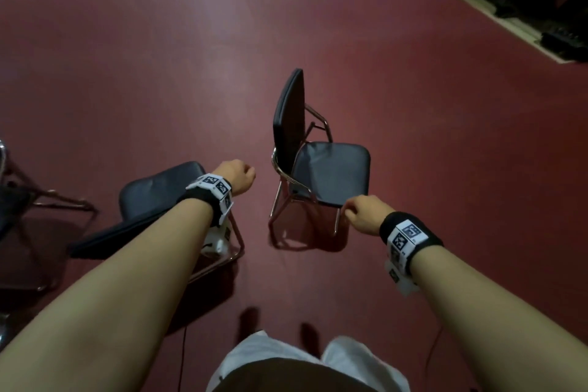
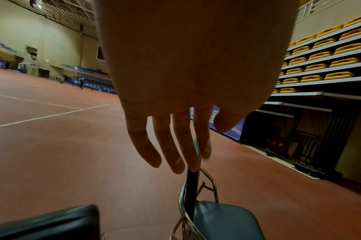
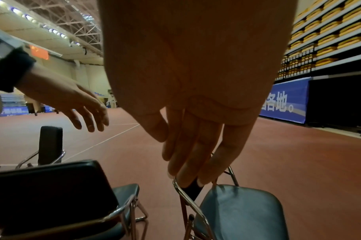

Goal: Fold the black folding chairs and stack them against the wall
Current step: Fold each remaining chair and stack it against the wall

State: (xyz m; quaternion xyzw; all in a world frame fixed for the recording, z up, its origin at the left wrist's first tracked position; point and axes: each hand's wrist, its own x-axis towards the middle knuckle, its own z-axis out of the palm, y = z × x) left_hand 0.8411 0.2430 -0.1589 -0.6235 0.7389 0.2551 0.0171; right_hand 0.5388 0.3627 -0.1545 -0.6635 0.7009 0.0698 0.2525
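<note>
Under our left forearm stands one unfolded black padded folding chair with a chrome frame [image 1: 152,200]; our left hand [image 1: 237,176] hangs loose, holding nothing. Between both hands stands a second unfolded black chair [image 1: 321,165], our right hand [image 1: 362,215] slack-fingered near its seat corner.

Support surface: dull red sports-hall floor [image 1: 159,57], smooth, with thin white court lines [image 2: 50,116].

Standing on it, unfolded:
- black padded folding chair with chromed tube frame [image 1: 321,165], centre, all visible feet on the floor.
- second black padded chair of the same kind [image 1: 152,200], just left of the first, apart from it.
- third chair frame [image 1: 19,194], partly cut by the left edge.
</note>
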